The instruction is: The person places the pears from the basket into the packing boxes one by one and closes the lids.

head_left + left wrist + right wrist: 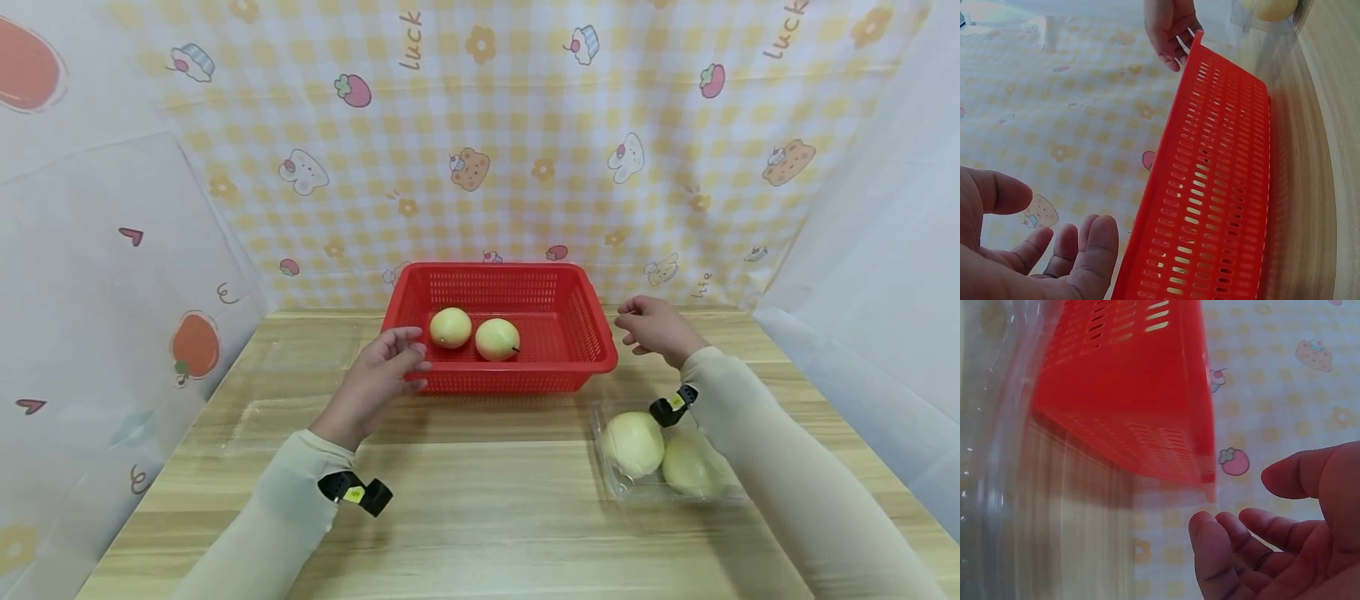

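Observation:
A red plastic basket (480, 382) with slotted walls stands at the back of the wooden table. Inside it, toward the left, lie two pale yellow pears, a left pear (451, 327) and a right pear (497, 339) whose stem shows. My left hand (381, 372) is at the basket's left front corner, fingers loosely bent and nothing between them. On the opposite side, my right hand (657, 327) hovers just beyond the right rim, its thumb and fingers apart in the right wrist view. Both hands are empty.
At the right, a clear plastic tray (611, 483) holds two more pears (634, 444), partly under my right forearm. Clear plastic containers (281, 417) lie at the left of the table. A checked curtain (517, 167) hangs close behind the basket.

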A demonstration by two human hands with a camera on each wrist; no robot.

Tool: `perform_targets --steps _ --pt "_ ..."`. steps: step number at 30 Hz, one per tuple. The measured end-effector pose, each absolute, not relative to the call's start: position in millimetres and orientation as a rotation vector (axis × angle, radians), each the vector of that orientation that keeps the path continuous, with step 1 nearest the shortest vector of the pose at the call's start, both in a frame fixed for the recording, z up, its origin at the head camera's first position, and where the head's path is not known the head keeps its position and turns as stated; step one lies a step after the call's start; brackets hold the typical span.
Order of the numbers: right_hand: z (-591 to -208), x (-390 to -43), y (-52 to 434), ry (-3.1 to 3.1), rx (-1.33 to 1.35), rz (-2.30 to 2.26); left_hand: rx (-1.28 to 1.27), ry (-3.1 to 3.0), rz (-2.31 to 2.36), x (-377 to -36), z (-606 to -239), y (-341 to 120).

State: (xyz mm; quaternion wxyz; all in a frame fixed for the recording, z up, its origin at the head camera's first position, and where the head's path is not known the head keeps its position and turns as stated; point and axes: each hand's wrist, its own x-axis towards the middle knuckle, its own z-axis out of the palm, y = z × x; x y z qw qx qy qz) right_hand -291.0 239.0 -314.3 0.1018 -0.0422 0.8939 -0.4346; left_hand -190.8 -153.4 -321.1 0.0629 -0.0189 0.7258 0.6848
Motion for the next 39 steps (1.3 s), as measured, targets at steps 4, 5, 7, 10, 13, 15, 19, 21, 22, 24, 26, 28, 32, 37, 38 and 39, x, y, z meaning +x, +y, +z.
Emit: perform_targets --steps 4,5,7,10,13,15,19,21,22,24,26,28,32,37,38,39 --pt "-314.4 -299.1 238.9 2.571 -0.065 -1.336 -0.059 2.191 2.069 -190.1 -321.1 -152.8" --pt "-314.5 -300.9 238.9 2.549 -0.048 -1.353 -0.063 2.192 2.067 -189.9 -321.1 -152.5" --pt "-314.7 -303.4 238.9 2.514 -0.016 -1.374 -0.063 2.190 2.065 -189.9 -321.2 -152.4" --pt "-316.4 -306.0 238.1 2.484 0.022 -1.377 -0.062 2.189 2.065 -190.3 -321.7 -152.5" --pt "-318.8 -309.0 237.1 2.480 0.032 -1.370 -0.060 2.186 2.071 -190.3 -321.9 -152.6" --pt "-320.5 -311.2 235.8 2.485 0.033 -1.365 -0.063 2.186 2.075 -189.7 -322.0 -152.3" --pt "-322.0 -314.8 233.5 2.519 0.023 -1.329 -0.063 2.176 2.078 -188.2 -322.7 -151.1" --pt "-322.2 -316.0 231.5 2.548 0.012 -1.297 -0.065 2.176 2.077 -188.0 -323.3 -150.9" --pt "-322.2 -316.8 230.5 2.561 0.010 -1.285 -0.066 2.177 2.076 -188.1 -323.7 -150.9" --pt "-322.4 -318.3 227.7 2.587 0.010 -1.266 -0.068 2.182 2.077 -188.2 -324.1 -151.2" --pt "-322.5 -320.2 225.8 2.601 0.006 -1.257 -0.072 2.185 2.077 -188.3 -324.3 -152.0" --pt "-322.7 -322.4 224.8 2.613 0.007 -1.249 -0.070 2.185 2.075 -188.4 -324.2 -152.9" --pt "-322.5 -324.4 223.7 2.624 0.011 -1.236 -0.063 2.184 2.073 -188.7 -324.0 -155.1" --pt "-325.0 -329.4 224.5 2.623 -0.001 -1.243 -0.053 2.193 2.064 -189.6 -323.3 -156.6" --pt "-325.4 -330.5 224.6 2.620 -0.004 -1.249 -0.060 2.194 2.062 -189.8 -323.4 -156.8" --pt "-325.5 -331.4 224.4 2.621 -0.002 -1.251 -0.064 2.194 2.061 -189.9 -323.5 -156.9"
